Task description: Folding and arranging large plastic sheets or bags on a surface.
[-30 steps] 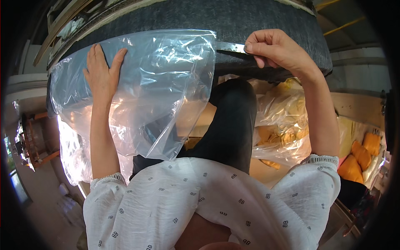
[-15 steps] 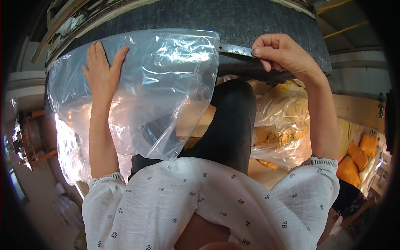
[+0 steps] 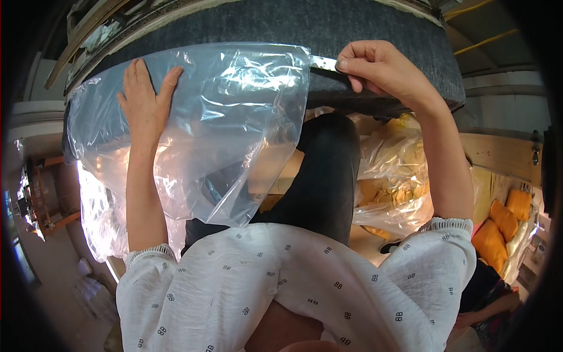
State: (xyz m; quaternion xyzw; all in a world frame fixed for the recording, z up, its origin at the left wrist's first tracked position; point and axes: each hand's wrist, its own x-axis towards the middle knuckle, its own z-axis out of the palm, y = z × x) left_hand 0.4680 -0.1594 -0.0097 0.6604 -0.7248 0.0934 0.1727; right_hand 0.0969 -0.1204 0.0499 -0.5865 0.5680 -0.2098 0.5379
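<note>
**Flattening a clear bag on the felt-covered top**

Spreading is the work shown: a large clear, crinkled plastic bag (image 3: 199, 129) lies partly on a dark grey, felt-like tabletop (image 3: 375, 29), with its lower part hanging over the near edge onto the person's lap. The left hand (image 3: 143, 102) lies flat and open on the film, fingers together and pointing away, gripping nothing, only pressing the bag against the surface. The right hand (image 3: 381, 70) is closed in a pinch, thumb against curled fingers, on the bag's top right corner, where a thin pale strip (image 3: 322, 61) runs along the tabletop beside the bag's edge; whether the pinch has the strip, the film, or both, I cannot tell.

To do this well, in my judgement, the flat palm should stay planted as an anchor while the pinching hand draws the corner taut sideways, so creases run out rather than bunch. The hanging part is slippery and light; too hard a pull could drag the whole sheet from under the palm. Bagged yellow goods (image 3: 399, 188) lie beyond the right knee.
</note>
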